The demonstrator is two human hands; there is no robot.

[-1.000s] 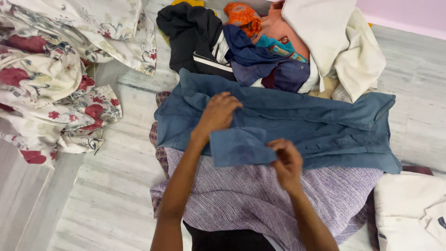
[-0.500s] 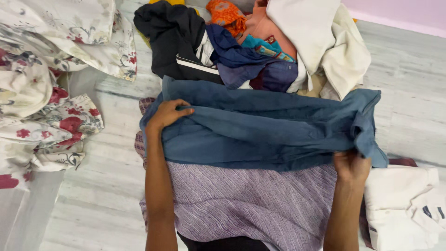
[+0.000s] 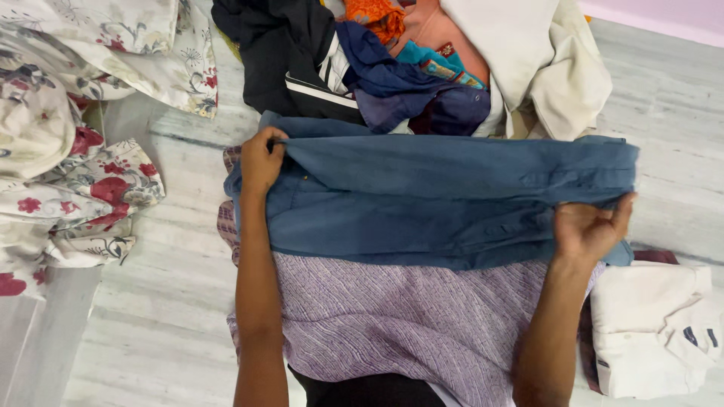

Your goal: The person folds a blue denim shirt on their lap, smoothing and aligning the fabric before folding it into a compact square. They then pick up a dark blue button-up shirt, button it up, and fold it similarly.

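Folding is judged partly done: the blue denim shirt, doubled lengthwise at frame centre over purple ribbed cloth, is pinched by left hand and right hand, ends unfolded.

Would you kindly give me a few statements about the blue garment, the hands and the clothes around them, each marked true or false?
1. The left hand grips one end of the blue denim shirt. True.
2. The right hand rests on the white folded garment. False: it holds the shirt's other end, and the white garment lies beside it.
3. The shirt lies over a purple textured cloth. True.
4. The mixed clothes pile sits nearer the person than the shirt. False: it lies beyond the shirt.
5. The floral sheet covers the shirt. False: it lies apart, on the left.
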